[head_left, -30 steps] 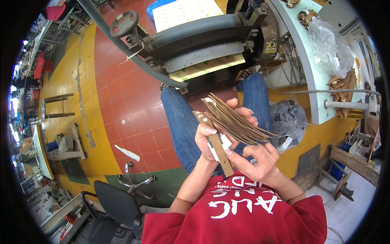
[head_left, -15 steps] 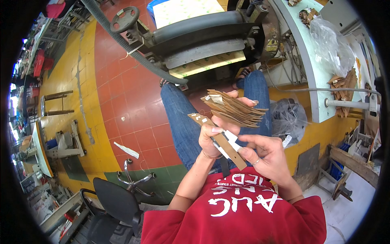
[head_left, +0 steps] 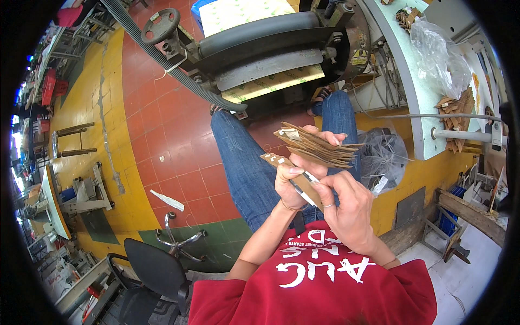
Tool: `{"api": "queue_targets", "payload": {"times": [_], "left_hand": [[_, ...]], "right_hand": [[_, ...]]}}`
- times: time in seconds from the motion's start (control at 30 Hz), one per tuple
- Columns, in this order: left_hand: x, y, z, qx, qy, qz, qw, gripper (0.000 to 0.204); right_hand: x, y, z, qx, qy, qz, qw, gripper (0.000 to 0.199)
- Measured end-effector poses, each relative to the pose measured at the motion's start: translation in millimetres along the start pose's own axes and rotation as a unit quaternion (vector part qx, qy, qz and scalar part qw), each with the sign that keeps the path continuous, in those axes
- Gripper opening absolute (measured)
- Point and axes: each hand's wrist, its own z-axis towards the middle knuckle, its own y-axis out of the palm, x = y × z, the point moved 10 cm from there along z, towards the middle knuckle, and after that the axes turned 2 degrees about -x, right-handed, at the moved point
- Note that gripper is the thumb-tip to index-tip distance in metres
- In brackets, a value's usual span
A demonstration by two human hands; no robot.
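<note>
My left hand (head_left: 286, 187) is closed on a fanned stack of thin brown flat pieces (head_left: 317, 147), whose material I cannot tell for certain. Between its thumb and palm it also grips a single brown strip (head_left: 277, 160), slanting down toward my lap, with small white patches at the upper end and a white band along one edge. My right hand (head_left: 348, 203) is closed, thumb and forefinger pinching the strip's lower part over the white band. Its fingers hide much of the strip's lower end.
Ahead stands a roller machine (head_left: 260, 40) with a handwheel (head_left: 161, 26) and a patterned yellowish sheet (head_left: 273, 84). At the right, a pale table (head_left: 398, 49) holds clear plastic (head_left: 441, 59) and brown pieces (head_left: 457, 116). A filled plastic bag (head_left: 384, 157) lies below; an office chair (head_left: 154, 271) stands behind left.
My right hand has moved up and left along the strip and now covers its lower end. White pieces that stuck out beside the strip are mostly hidden. My left hand has shifted slightly right.
</note>
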Motion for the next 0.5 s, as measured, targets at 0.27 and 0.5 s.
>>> {"api": "queue_targets", "payload": {"times": [0.27,0.5], "left_hand": [[8,1,6,-0.003,0.019,-0.044,0.999,0.059],[33,0,13,-0.047,0.014,-0.047,0.998,0.057]], "right_hand": [[11,-9,-5,0.004,0.061,0.005,0.998,0.014],[59,40,-30,-0.147,0.298,0.57,0.752,0.02]]}}
